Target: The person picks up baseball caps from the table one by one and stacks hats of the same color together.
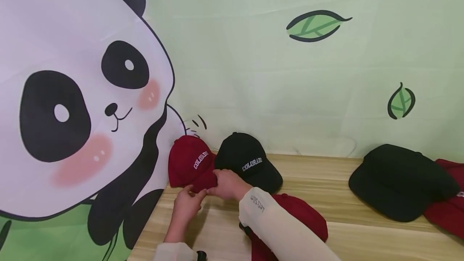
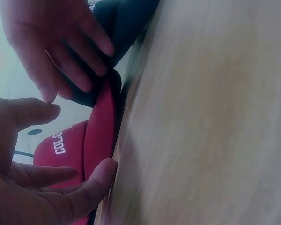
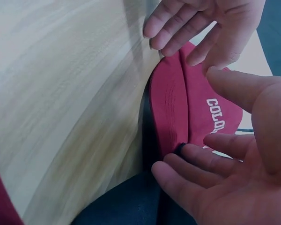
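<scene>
A red baseball cap (image 1: 185, 157) with white COLORADO lettering sits at the table's far left corner, brim towards me. My left hand (image 1: 187, 204) is at the left side of its brim, fingertips right at the edge. On the brim's right side is my right hand (image 1: 229, 184); in the right wrist view its fairly straight fingers (image 3: 201, 171) reach the brim edge, thumb held apart. A black COLORADO cap (image 1: 239, 152) stands close against the red one, its brim partly behind my right hand. Both thumbs are away from the fingers, and neither hand grips the cap.
Another red cap (image 1: 302, 214) lies nearer me, partly covered by my right forearm. At the right, a black cap (image 1: 391, 180) overlaps a further red cap (image 1: 444, 214). Behind the wooden table (image 1: 311, 168) hangs a backdrop (image 1: 235, 51) printed with a panda and leaves.
</scene>
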Demonstrator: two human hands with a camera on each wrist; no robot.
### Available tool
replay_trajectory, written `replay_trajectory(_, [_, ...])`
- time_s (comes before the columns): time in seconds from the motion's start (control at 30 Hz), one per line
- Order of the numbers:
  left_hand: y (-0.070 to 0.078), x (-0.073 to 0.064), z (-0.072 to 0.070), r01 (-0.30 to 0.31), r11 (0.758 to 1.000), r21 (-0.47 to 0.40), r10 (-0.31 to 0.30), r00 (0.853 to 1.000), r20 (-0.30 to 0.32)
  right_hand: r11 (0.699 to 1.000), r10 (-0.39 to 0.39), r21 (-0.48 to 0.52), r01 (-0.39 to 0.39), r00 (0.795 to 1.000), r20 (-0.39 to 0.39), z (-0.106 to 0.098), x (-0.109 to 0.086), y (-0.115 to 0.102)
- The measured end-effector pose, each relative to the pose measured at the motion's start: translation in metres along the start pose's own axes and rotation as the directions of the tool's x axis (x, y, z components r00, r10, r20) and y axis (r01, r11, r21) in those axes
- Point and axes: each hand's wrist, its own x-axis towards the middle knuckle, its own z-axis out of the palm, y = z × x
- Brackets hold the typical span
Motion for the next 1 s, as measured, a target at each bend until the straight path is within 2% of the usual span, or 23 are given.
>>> replay_trajectory(0.23, [0.0,0.002,0.004,-0.004,1.0,-0.008,0.004,1.0,0.004,1.0,0.014,-0.019,-0.014,1.0,0.007,0.008,0.009,0.001])
replay_trajectory(0.53, [-0.004,0.002,0.007,0.036,0.999,-0.026,-0.035,0.999,0.026,0.999,0.025,-0.027,-0.025,1.0,-0.005,0.015,0.014,-0.001])
replay_trajectory(0.8, [-0.002,0.004,0.004,-0.002,1.0,-0.025,0.001,1.0,-0.012,0.993,0.114,0.039,-0.112,0.993,-0.034,0.008,0.018,0.004])
replay_trajectory(1.0, [-0.001,0.007,0.004,-0.008,1.0,-0.023,0.007,1.0,-0.017,0.993,0.112,0.027,-0.111,0.993,-0.043,0.0,0.024,0.013])
